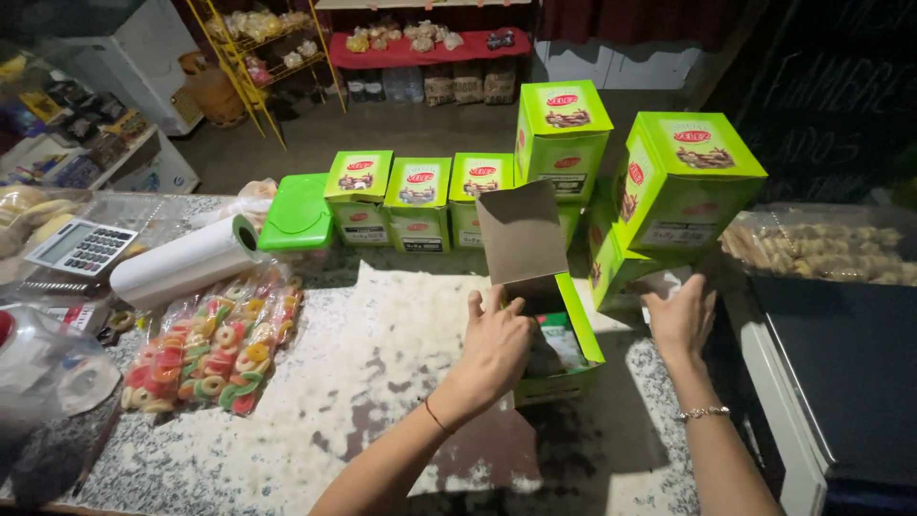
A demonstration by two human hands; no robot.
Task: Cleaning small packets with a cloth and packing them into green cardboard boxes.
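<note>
Closed green cartons (417,203) with red oval labels line far counter; gummy-ring bags (215,349) near left. Open green box (549,330), flap up, sits centre; left hand (492,349) grips its left wall, right hand (680,320) flat, fingers loose, against the stacked cartons (683,182) at right.

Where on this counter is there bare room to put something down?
Bare counter lies between the candy bags and the open box under the left hand. The back row of green boxes and the stack by the right hand are crowded.
</note>
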